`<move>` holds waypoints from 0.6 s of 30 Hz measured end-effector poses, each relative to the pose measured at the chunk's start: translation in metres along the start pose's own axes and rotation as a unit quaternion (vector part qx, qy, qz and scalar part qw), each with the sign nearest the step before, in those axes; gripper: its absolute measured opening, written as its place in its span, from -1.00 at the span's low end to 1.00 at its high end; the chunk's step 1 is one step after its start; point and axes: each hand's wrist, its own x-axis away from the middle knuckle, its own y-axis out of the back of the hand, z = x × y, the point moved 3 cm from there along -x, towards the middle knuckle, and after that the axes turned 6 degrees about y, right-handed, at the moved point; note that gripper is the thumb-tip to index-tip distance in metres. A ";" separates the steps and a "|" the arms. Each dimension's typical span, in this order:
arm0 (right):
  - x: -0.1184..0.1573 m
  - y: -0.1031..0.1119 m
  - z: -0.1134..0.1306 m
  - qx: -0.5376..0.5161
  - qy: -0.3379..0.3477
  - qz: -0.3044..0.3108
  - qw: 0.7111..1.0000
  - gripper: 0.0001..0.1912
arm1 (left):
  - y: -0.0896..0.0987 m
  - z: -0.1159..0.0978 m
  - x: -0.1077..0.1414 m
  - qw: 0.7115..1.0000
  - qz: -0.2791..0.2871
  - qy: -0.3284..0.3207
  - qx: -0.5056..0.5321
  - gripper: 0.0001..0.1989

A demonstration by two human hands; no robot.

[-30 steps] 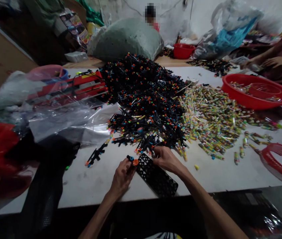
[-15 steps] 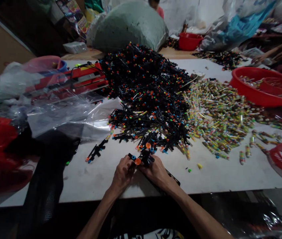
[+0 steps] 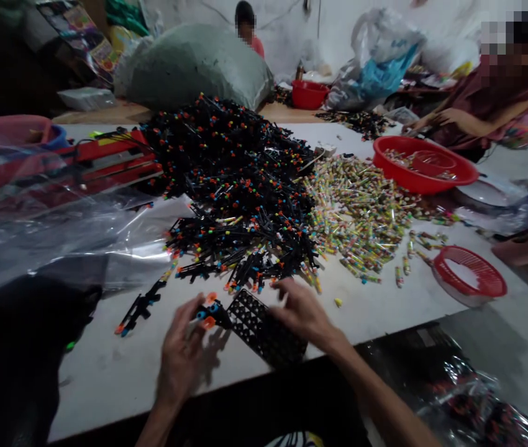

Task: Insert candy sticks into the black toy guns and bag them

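Note:
My left hand (image 3: 184, 338) holds small black toy guns (image 3: 215, 313) with orange and blue tips, over the white table (image 3: 119, 379). My right hand (image 3: 302, 310) has its fingers apart above a black perforated tray (image 3: 261, 329) lying near the table's front edge. Behind both hands rises a large pile of black toy guns (image 3: 236, 161) with coloured tips. Right of that pile lie many clear tubes with coloured contents (image 3: 361, 211). One black toy gun (image 3: 141, 307) rests alone to the left of my left hand.
Clear plastic sheeting (image 3: 72, 236) covers the left side. A red basin (image 3: 422, 180) and a red basket (image 3: 469, 276) stand at the right. A big grey-green sack (image 3: 194, 68) sits behind the pile. At the far right, a person's arms (image 3: 473, 121) reach over the table.
The view has turned right. My hands, close together before, have moved apart; the left keeps toy guns while the right has opened. The black tray now shows clearly between them.

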 end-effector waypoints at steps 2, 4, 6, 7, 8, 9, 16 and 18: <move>0.004 0.036 -0.033 0.125 -0.105 -0.068 0.984 -0.84 | 0.004 -0.025 0.001 0.998 -0.046 -0.050 0.005 -0.62; 0.004 0.056 -0.060 0.218 -0.181 -0.036 0.958 -0.81 | -0.001 -0.050 0.001 0.990 -0.058 -0.125 -0.016 -0.59; 0.004 0.058 -0.079 0.226 -0.214 0.016 0.950 -0.82 | -0.015 -0.068 0.000 0.982 -0.020 -0.183 -0.049 -0.59; 0.006 0.055 -0.084 0.209 -0.221 0.023 0.952 -0.85 | -0.022 -0.072 -0.001 0.979 0.002 -0.197 -0.054 -0.62; 0.008 0.052 -0.088 0.184 -0.223 0.014 0.957 -0.86 | -0.028 -0.073 -0.003 0.978 0.019 -0.201 -0.048 -0.66; 0.012 0.047 -0.089 0.155 -0.223 -0.012 0.962 -0.87 | -0.032 -0.073 -0.004 0.979 0.027 -0.199 -0.028 -0.73; 0.013 -0.015 -0.027 -0.321 -0.171 -0.056 0.930 -0.87 | -0.038 -0.059 0.002 0.979 -0.019 -0.174 0.102 -0.82; 0.000 -0.036 -0.001 -0.358 -0.138 -0.002 0.923 -0.89 | -0.039 -0.058 0.003 0.982 -0.035 -0.161 0.092 -0.80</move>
